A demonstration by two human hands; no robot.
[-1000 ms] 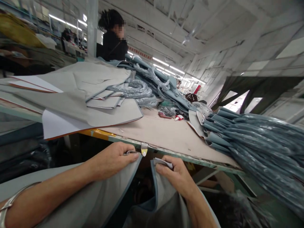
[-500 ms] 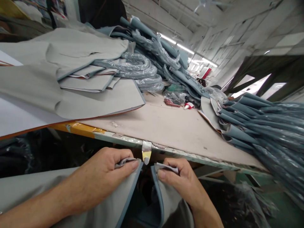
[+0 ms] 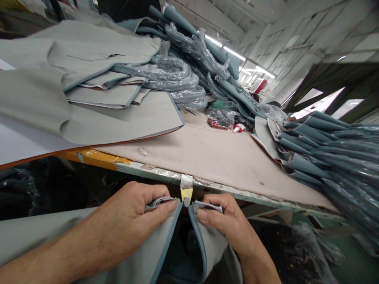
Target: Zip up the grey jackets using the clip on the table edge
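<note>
My left hand (image 3: 133,219) pinches the top corner of a grey fabric panel (image 3: 139,260) with blue-grey piped edging, held just below the table's front edge. My right hand (image 3: 225,225) pinches the facing corner of the same grey panel's other side (image 3: 211,246). The two corners almost meet under a small tape tab (image 3: 186,189) stuck to the table edge (image 3: 237,191). The fabric hangs down between my forearms and folds out of sight at the bottom.
The beige worktable (image 3: 213,157) carries stacked grey panels (image 3: 89,98) at left, plastic-wrapped blue-grey piping coils (image 3: 174,77) behind, and a heap of blue-grey strips (image 3: 331,157) at right. Small red items (image 3: 217,124) lie mid-table. Dark space lies under the table.
The view has tilted down and nearer the table; the person at the far side has left the frame. My two hands have drawn the fabric corners closer together under the tape tab.
</note>
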